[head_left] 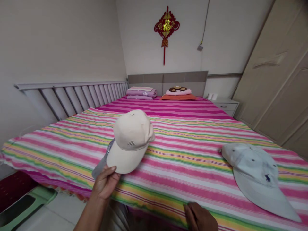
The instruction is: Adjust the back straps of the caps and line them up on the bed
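Observation:
A cream baseball cap [132, 138] with a small three-bar logo is held up by the brim, pinched between the thumb and fingers of my left hand [108, 181]. Partly hidden behind it is a grey-blue cap [102, 163] with its brim toward me; whether my hand touches it I cannot tell. Low in the view, over the bed's near edge, my right hand [201, 216] is curled closed, with nothing visible in it. To its right a pale blue cap [257, 173] with a dark emblem lies on the striped bedspread [178, 154].
At the bed's far end are folded purple bedding [141, 93], a pink folded item [178, 92] and a grey headboard [168, 78]. A white rail [79, 99] runs along the left. A nightstand [226, 106] and wardrobe [276, 73] stand right. A green stool [36, 199] is lower left.

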Demonstrator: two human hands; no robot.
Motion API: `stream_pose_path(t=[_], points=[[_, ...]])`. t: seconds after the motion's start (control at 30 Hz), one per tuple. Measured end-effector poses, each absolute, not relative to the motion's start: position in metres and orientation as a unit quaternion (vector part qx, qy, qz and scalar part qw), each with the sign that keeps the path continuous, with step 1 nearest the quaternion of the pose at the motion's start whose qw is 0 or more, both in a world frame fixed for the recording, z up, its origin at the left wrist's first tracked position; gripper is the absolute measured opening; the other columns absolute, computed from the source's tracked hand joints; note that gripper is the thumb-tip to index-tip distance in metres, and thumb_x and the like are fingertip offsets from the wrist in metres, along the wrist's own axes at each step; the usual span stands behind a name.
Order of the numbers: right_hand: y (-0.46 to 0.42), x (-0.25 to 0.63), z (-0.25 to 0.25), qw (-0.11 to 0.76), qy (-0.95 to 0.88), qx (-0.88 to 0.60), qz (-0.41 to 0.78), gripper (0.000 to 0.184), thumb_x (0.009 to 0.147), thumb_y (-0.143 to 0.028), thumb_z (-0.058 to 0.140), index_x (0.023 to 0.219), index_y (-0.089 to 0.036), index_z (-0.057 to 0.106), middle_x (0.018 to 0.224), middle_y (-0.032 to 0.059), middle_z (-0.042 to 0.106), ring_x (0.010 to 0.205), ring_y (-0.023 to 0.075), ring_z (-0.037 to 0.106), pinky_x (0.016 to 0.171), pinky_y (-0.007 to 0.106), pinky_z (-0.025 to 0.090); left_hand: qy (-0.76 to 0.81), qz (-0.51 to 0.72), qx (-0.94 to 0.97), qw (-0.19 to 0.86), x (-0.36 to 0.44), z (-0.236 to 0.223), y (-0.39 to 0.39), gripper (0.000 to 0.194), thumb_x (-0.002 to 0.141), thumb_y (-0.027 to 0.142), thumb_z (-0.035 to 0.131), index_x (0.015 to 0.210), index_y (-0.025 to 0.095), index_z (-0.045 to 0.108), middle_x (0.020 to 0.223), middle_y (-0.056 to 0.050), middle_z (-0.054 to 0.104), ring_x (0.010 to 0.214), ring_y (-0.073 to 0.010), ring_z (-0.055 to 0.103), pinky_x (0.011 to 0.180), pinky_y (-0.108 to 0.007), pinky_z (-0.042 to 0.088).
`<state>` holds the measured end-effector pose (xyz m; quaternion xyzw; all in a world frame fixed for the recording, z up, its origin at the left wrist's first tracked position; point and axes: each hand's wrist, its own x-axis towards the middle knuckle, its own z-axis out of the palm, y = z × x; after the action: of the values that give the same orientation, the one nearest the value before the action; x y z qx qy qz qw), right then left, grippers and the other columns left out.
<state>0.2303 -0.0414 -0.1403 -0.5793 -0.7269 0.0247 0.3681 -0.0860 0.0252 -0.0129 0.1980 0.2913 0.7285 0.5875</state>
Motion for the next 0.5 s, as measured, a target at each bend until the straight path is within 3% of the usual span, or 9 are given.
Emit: stream_pose_path(t=[0.13, 0.23, 0.27, 0.37, 0.5], points=[[-0.027, 0.220, -0.095, 0.475, -0.622, -0.482, 0.395, 0.035, 0.077, -0.052, 0.049, 0.075, -0.019, 0.061, 0.070, 0.0055, 0.064, 0.068, 0.0203, 0.060, 0.061, 0.028, 0.044, 0.215, 0.634, 0.200, 0.715, -0.040, -0.037, 0.010, 0.073, 0.061, -0.004, 0.053, 0.126, 0.027, 0.043, 0.101, -0.003, 0.068, 0.090, -0.0197, 0.063, 0.088, -0.031, 0.047], [-0.014, 0.211, -0.052, 0.596, -0.438, -0.306, 0.600, 0.056, 0.067, -0.064, 0.052, 0.104, -0.023, 0.059, 0.109, 0.0100, 0.062, 0.101, 0.0261, 0.056, 0.085, 0.038, 0.043, 0.190, 0.565, 0.193, 0.779, -0.005, -0.058, -0.004, 0.063, 0.060, 0.001, 0.059, 0.118, 0.025, 0.053, 0.096, -0.003, 0.069, 0.097, -0.0220, 0.060, 0.094, -0.035, 0.041], [-0.010, 0.209, -0.039, 0.627, -0.379, -0.254, 0.632, 0.059, 0.066, -0.066, 0.052, 0.108, -0.025, 0.057, 0.114, 0.0093, 0.060, 0.105, 0.0261, 0.054, 0.089, 0.041, 0.040, 0.188, 0.552, 0.191, 0.789, 0.005, -0.064, -0.008, 0.058, 0.058, 0.001, 0.061, 0.112, 0.023, 0.058, 0.095, -0.003, 0.070, 0.098, -0.0226, 0.060, 0.094, -0.035, 0.041], [0.002, 0.206, -0.013, 0.685, -0.222, -0.194, 0.666, 0.052, 0.061, -0.062, 0.061, 0.099, -0.026, 0.063, 0.100, 0.0055, 0.068, 0.102, 0.0243, 0.056, 0.094, 0.042, 0.037, 0.198, 0.525, 0.185, 0.807, 0.023, -0.075, -0.018, 0.041, 0.055, 0.003, 0.066, 0.093, 0.019, 0.066, 0.091, -0.004, 0.070, 0.098, -0.0237, 0.059, 0.092, -0.034, 0.042], [0.010, 0.212, -0.004, 0.680, -0.131, -0.189, 0.696, 0.031, 0.058, -0.040, 0.073, 0.086, -0.026, 0.067, 0.088, -0.0011, 0.072, 0.095, 0.0190, 0.061, 0.099, 0.036, 0.035, 0.203, 0.498, 0.181, 0.823, 0.027, -0.084, -0.025, 0.040, 0.053, 0.005, 0.069, 0.091, 0.017, 0.067, 0.093, -0.005, 0.070, 0.093, -0.0225, 0.061, 0.088, -0.032, 0.044]])
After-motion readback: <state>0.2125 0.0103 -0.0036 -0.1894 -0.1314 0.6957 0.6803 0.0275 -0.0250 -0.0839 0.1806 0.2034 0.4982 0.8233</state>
